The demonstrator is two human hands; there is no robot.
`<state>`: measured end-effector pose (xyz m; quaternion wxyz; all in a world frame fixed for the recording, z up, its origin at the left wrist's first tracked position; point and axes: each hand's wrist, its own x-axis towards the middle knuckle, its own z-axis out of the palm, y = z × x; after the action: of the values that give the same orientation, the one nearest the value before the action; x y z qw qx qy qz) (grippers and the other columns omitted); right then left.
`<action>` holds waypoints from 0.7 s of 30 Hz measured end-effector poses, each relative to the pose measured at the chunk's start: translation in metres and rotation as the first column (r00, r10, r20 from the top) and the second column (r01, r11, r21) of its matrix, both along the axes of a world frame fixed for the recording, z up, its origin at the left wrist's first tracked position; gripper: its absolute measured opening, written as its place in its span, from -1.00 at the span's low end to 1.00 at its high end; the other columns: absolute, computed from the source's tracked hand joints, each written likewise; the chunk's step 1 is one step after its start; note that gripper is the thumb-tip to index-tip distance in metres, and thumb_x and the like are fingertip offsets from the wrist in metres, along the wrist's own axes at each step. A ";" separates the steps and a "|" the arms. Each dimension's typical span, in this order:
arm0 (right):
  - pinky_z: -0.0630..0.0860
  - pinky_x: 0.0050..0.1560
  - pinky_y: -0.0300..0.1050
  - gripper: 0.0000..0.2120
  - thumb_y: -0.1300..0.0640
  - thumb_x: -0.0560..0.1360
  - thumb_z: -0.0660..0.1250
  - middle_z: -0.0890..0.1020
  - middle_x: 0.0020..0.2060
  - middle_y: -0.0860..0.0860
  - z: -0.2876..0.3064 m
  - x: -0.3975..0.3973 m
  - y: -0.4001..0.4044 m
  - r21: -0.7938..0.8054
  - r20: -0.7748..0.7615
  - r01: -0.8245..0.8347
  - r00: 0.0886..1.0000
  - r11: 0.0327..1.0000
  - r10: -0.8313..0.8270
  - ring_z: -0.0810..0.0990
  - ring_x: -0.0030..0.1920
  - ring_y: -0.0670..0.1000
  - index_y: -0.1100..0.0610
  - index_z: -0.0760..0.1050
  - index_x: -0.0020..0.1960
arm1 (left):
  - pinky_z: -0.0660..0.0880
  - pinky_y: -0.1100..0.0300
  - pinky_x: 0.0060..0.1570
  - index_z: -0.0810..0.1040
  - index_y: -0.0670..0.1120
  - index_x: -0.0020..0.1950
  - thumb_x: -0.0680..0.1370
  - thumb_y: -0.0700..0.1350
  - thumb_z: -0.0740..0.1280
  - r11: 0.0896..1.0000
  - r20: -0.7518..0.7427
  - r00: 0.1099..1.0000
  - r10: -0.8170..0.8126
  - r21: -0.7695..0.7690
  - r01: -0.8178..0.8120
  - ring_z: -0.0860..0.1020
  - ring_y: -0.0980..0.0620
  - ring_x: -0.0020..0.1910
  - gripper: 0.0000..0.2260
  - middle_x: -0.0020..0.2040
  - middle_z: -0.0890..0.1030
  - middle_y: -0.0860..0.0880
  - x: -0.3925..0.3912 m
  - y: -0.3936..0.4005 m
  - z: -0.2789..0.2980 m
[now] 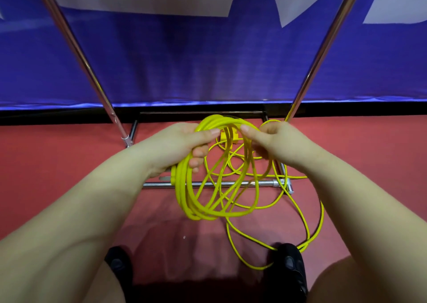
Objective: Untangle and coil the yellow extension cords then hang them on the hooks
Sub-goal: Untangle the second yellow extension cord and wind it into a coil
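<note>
step: coiling, left hand (182,143) grips coil (196,198), right hand (272,138) pinches a loop
next: gather loose cord (307,228) off floor

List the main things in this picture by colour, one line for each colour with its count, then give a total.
Yellow: 1, the tangle of extension cord
Silver: 2, the slanted metal poles
Black: 2, the shoes
Blue: 1, the banner
Total: 6
</note>
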<state>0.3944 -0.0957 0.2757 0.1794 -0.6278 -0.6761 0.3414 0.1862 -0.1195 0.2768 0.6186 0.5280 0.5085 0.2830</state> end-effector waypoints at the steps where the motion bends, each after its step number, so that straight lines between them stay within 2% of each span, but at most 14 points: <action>1: 0.42 -0.23 -0.18 -0.53 -0.25 0.46 0.24 0.60 -0.38 0.03 -0.002 0.001 -0.002 -0.102 0.064 -0.058 0.996 0.993 0.065 0.51 -0.38 -0.04 0.16 0.54 -0.30 | 0.41 0.19 -0.45 0.35 -0.04 -0.29 0.56 0.02 0.22 0.999 0.067 0.997 0.038 -0.002 -0.038 0.32 0.14 -0.61 -0.74 -0.56 0.35 0.08 0.001 0.002 0.001; 3: 0.45 -0.13 -0.21 -0.63 -0.17 0.51 0.24 0.65 -0.23 0.02 -0.009 0.003 -0.005 -0.250 0.169 -0.168 0.962 0.954 0.213 0.57 -0.22 -0.05 0.10 0.60 -0.21 | 0.38 0.28 -0.53 0.30 -0.05 -0.25 0.59 -0.04 0.17 0.996 0.154 0.984 0.087 0.004 -0.089 0.28 0.15 -0.62 -0.77 -0.57 0.30 0.07 0.003 0.001 0.006; 5: 0.45 0.03 -0.11 -0.71 -0.08 0.53 0.25 0.65 -0.10 0.06 -0.016 0.005 -0.007 -0.348 0.227 -0.237 0.918 0.907 0.326 0.56 -0.07 0.00 0.10 0.63 -0.07 | 0.37 0.30 -0.55 0.31 -0.05 -0.23 0.60 -0.05 0.16 0.988 0.180 0.973 0.146 0.013 -0.151 0.27 0.15 -0.63 -0.79 -0.58 0.29 0.08 0.002 0.001 0.010; 9: 0.45 0.18 -0.03 -0.83 0.05 0.52 0.30 0.65 0.02 0.05 -0.018 0.000 -0.012 -0.413 0.202 -0.318 0.882 0.854 0.426 0.58 0.07 0.05 0.09 0.61 0.00 | 0.37 0.30 -0.53 0.31 -0.07 -0.26 0.61 -0.04 0.17 0.959 0.202 0.945 0.258 0.064 -0.276 0.29 0.14 -0.62 -0.75 -0.57 0.29 0.08 0.000 0.003 0.005; 10: 0.46 0.17 -0.05 -0.85 0.08 0.52 0.30 0.65 0.01 0.05 -0.019 -0.001 -0.013 -0.405 0.214 -0.327 0.874 0.854 0.436 0.58 0.07 0.05 0.09 0.60 0.01 | 0.37 0.29 -0.53 0.31 -0.07 -0.27 0.61 -0.03 0.17 0.948 0.212 0.933 0.293 0.067 -0.312 0.30 0.14 -0.61 -0.73 -0.57 0.30 0.08 0.000 0.003 0.005; 12: 0.49 0.02 -0.10 -0.85 0.11 0.54 0.27 0.65 -0.06 0.06 -0.019 -0.005 -0.012 -0.343 0.229 -0.322 0.883 0.882 0.411 0.59 -0.02 0.06 0.14 0.57 0.00 | 0.38 0.30 -0.52 0.31 -0.07 -0.28 0.61 -0.03 0.16 0.917 0.257 0.894 0.367 0.059 -0.394 0.30 0.15 -0.61 -0.72 -0.57 0.30 0.09 -0.002 0.006 0.004; 13: 0.52 -0.08 -0.11 -0.86 0.13 0.55 0.25 0.64 -0.12 0.07 -0.019 -0.008 -0.012 -0.306 0.173 -0.308 0.912 0.901 0.371 0.60 -0.08 0.08 0.17 0.54 -0.03 | 0.39 0.30 -0.51 0.31 -0.06 -0.29 0.61 -0.02 0.16 0.904 0.277 0.876 0.396 0.050 -0.424 0.31 0.15 -0.61 -0.72 -0.57 0.31 0.09 -0.004 0.007 0.003; 15: 0.56 -0.26 -0.14 -0.89 0.18 0.58 0.21 0.62 -0.24 0.07 -0.015 -0.016 -0.011 -0.269 -0.080 -0.245 0.969 0.931 0.233 0.61 -0.23 0.07 0.15 0.45 -0.11 | 0.41 0.29 -0.47 0.31 -0.05 -0.29 0.61 -0.02 0.16 0.894 0.282 0.867 0.412 0.059 -0.444 0.32 0.14 -0.59 -0.71 -0.56 0.32 0.10 -0.006 0.009 0.004; 16: 0.55 -0.34 -0.19 -0.90 0.21 0.58 0.20 0.61 -0.27 0.05 -0.012 -0.019 -0.011 -0.273 -0.210 -0.213 0.965 0.938 0.158 0.60 -0.29 0.03 0.14 0.41 -0.12 | 0.43 0.27 -0.46 0.31 -0.05 -0.30 0.61 -0.02 0.16 0.902 0.270 0.880 0.391 0.076 -0.424 0.33 0.13 -0.58 -0.71 -0.55 0.32 0.09 -0.008 0.010 0.003; 17: 0.54 -0.40 -0.23 -0.91 0.23 0.58 0.19 0.61 -0.29 0.05 -0.008 -0.022 -0.010 -0.276 -0.318 -0.184 0.944 0.944 0.091 0.58 -0.35 0.00 0.14 0.40 -0.10 | 0.43 0.25 -0.45 0.32 -0.06 -0.30 0.61 -0.02 0.17 0.916 0.228 0.906 0.357 0.108 -0.387 0.35 0.12 -0.57 -0.71 -0.54 0.34 0.08 -0.008 0.009 0.004; 19: 0.54 -0.44 -0.26 -0.93 0.26 0.58 0.19 0.64 -0.30 0.05 -0.002 -0.024 -0.009 -0.289 -0.486 -0.119 0.873 0.950 -0.039 0.60 -0.42 -0.05 0.14 0.40 -0.06 | 0.41 0.24 -0.49 0.36 -0.09 -0.31 0.60 -0.01 0.18 0.939 0.049 0.959 0.281 0.192 -0.285 0.40 0.10 -0.56 -0.69 -0.55 0.41 0.05 -0.007 0.005 0.003; 21: 0.56 -0.42 -0.26 -0.94 0.24 0.57 0.21 0.67 -0.34 0.01 0.005 -0.024 -0.006 -0.327 -0.643 -0.069 0.747 0.943 -0.169 0.63 -0.43 -0.07 0.12 0.42 -0.07 | 0.42 0.27 -0.54 0.42 -0.12 -0.24 0.60 -0.01 0.18 0.952 -0.089 0.967 0.239 0.220 -0.215 0.48 0.12 -0.57 -0.73 -0.53 0.52 0.03 -0.004 0.003 0.002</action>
<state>0.3709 -0.1017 0.2806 0.3090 -0.5046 -0.4839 0.6448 0.1825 -0.1163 0.2793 0.4930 0.5432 0.5680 0.3732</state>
